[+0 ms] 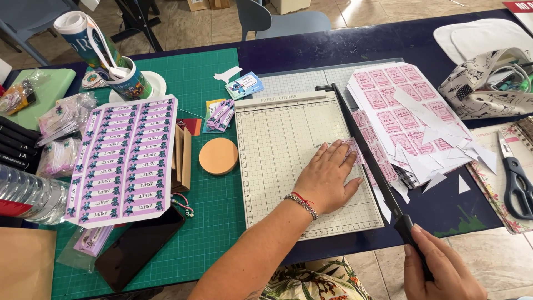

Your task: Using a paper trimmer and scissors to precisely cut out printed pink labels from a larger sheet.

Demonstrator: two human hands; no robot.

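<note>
From the head camera, a purple sheet of labels [123,160] lay on a green cutting mat [208,222] on the surface. Right of it sat a cream paper cutter [288,150]; past its blade, pink printed sheets [400,105] were piled with white offcuts. A patterned pouch [488,83] at far right held pens. The left hand [327,178] lay flat, fingers spread apart, pressing a pink strip [353,151] against the cutter bed. The right hand's [441,266] grip was clamped on the black blade handle [412,233].
</note>
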